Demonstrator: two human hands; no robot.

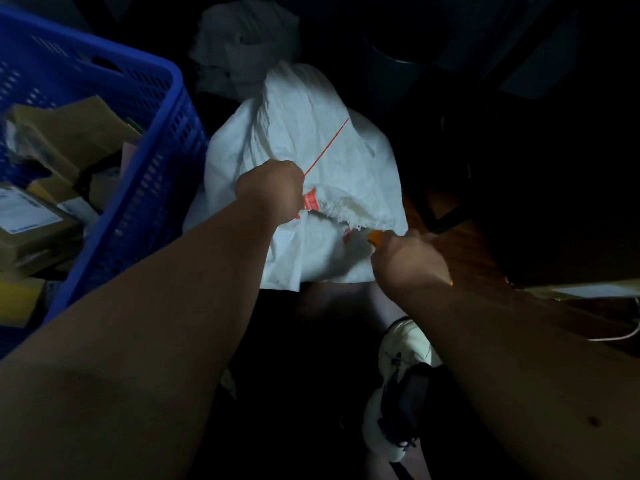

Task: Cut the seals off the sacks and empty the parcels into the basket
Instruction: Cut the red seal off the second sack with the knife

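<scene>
A white woven sack (298, 133) lies on the dark floor in front of me, its frayed mouth turned toward me. My left hand (270, 190) grips the gathered neck of the sack where a red seal (310, 201) with a long thin red tail (327, 147) is fastened. My right hand (407, 258) holds an orange-handled cutter (375, 237) just right of the sack's mouth; its blade is hidden. The blue plastic basket (162, 188) stands at the left, holding several brown parcels (65, 140).
A second crumpled white sack (242, 46) lies behind the first. A dark bin (394, 67) stands at the back right. My shoe (401, 386) is below the sack, and a dark piece of furniture with papers (581, 291) sits at the right. The scene is dim.
</scene>
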